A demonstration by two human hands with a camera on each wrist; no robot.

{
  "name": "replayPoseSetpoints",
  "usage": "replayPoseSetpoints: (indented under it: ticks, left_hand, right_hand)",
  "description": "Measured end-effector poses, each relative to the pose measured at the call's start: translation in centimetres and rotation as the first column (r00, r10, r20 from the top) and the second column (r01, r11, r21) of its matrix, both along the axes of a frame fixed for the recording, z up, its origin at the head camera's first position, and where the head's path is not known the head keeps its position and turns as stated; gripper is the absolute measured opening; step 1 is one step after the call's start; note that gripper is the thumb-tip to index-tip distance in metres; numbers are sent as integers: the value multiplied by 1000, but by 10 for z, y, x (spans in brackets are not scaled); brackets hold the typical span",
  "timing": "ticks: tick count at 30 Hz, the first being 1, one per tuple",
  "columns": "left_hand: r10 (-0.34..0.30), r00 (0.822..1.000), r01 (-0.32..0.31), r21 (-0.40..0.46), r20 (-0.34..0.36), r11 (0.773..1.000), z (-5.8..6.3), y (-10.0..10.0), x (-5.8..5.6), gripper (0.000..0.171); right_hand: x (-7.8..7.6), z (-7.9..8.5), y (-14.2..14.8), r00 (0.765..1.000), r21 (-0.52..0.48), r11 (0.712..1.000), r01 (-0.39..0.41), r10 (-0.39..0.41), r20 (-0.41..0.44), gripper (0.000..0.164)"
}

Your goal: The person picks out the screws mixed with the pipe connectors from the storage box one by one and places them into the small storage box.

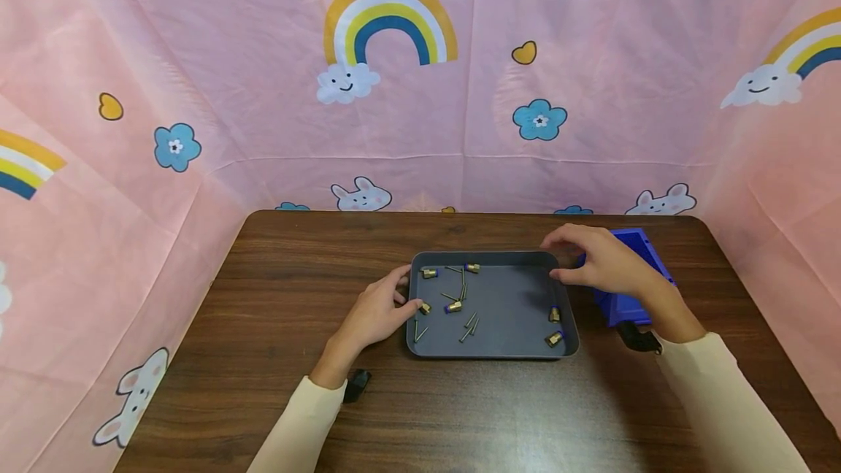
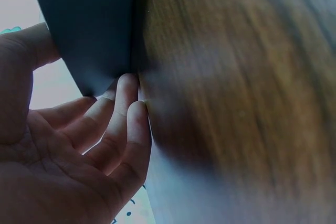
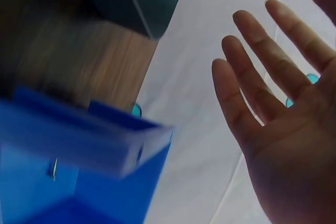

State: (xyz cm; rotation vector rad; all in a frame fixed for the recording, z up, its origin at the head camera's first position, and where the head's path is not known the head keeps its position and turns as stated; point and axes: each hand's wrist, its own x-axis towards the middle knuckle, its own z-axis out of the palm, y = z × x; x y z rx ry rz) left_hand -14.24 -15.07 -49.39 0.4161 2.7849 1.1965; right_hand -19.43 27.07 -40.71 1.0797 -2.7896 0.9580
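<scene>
A shallow grey tray point(image 1: 512, 312) lies on the table with several thin screws point(image 1: 469, 334) and several brass fittings with blue collars point(image 1: 454, 306) in it. My left hand point(image 1: 379, 310) grips the tray's left side, thumb over the rim and fingers against the outer wall. From the left wrist, the fingertips point(image 2: 126, 85) meet the tray's lower edge point(image 2: 97, 30). Above the right rim, my right hand point(image 1: 601, 261) is held with fingers spread and nothing in them. Partly hidden beneath that hand is a blue plastic bin point(image 1: 627, 309); the right wrist view shows a screw point(image 3: 53, 169) inside it.
The brown wooden table point(image 1: 296, 268) extends to the left of the tray and in front of it. Pink patterned cloth point(image 1: 420, 115) hangs behind the table and along both sides. Two of the fittings point(image 1: 555, 339) lie near the tray's right wall.
</scene>
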Motion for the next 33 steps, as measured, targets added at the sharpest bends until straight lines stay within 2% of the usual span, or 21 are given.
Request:
replayPoseSetpoints:
  ticks: [7, 8, 11, 14, 15, 18, 20, 21, 22, 23, 26, 29, 30, 31, 33]
  left_hand:
    - [-9, 1000, 9, 17, -12, 1000, 2, 1, -2, 70]
    - [-22, 999, 23, 18, -34, 1000, -4, -2, -5, 69]
    - [-40, 997, 42, 38, -62, 998, -10, -4, -8, 69]
    - [-64, 993, 68, 35, -97, 997, -28, -10, -16, 72]
    - [-60, 995, 63, 39, -83, 997, -28, -9, -16, 73]
    - [-62, 995, 65, 29, -84, 997, -40, -12, -23, 76]
    - [-56, 995, 58, 27, -80, 998, -43, -12, -24, 76]
    - [-43, 997, 44, 26, -62, 999, -37, -10, -22, 76]
    - [-43, 996, 45, 24, -74, 999, -40, -11, -23, 75]
    - [-33, 997, 34, 18, -65, 999, -35, -9, -20, 73]
    - [-30, 997, 31, 12, -67, 999, -41, -10, -22, 74]
    - [-24, 999, 24, 16, -39, 1000, -25, -6, -14, 73]
    - [-30, 998, 31, 21, -47, 999, -26, -7, -15, 73]
    - [-35, 998, 36, 29, -47, 999, -16, -5, -10, 71]
    - [-41, 998, 43, 29, -57, 999, -13, -5, -9, 69]
  right_hand:
    - [-9, -6, -20, 995, -42, 998, -48, 51, 85, 44]
    - [-11, -7, -23, 994, -46, 997, -55, 59, 94, 44]
    - [-15, -10, -31, 990, -67, 995, -77, 84, 116, 45]
    - [-19, -13, -39, 984, -95, 991, -98, 110, 139, 44]
    - [-21, -14, -41, 982, -105, 989, -103, 118, 149, 45]
    - [-25, -17, -49, 977, -124, 986, -114, 134, 166, 45]
    - [-27, -19, -53, 975, -132, 984, -123, 145, 171, 45]
    - [-28, -20, -55, 973, -137, 982, -129, 152, 175, 45]
    - [-30, -22, -57, 969, -148, 979, -138, 164, 185, 45]
    - [-31, -24, -58, 964, -159, 976, -147, 178, 196, 45]
    - [-33, -30, -63, 944, -206, 963, -172, 221, 244, 44]
    - [-35, -37, -67, 920, -250, 950, -187, 258, 296, 43]
    - [-35, -39, -68, 912, -259, 947, -189, 267, 310, 43]
    - [-36, -40, -69, 906, -264, 945, -194, 276, 321, 44]
    - [-37, -43, -72, 894, -267, 943, -197, 285, 345, 44]
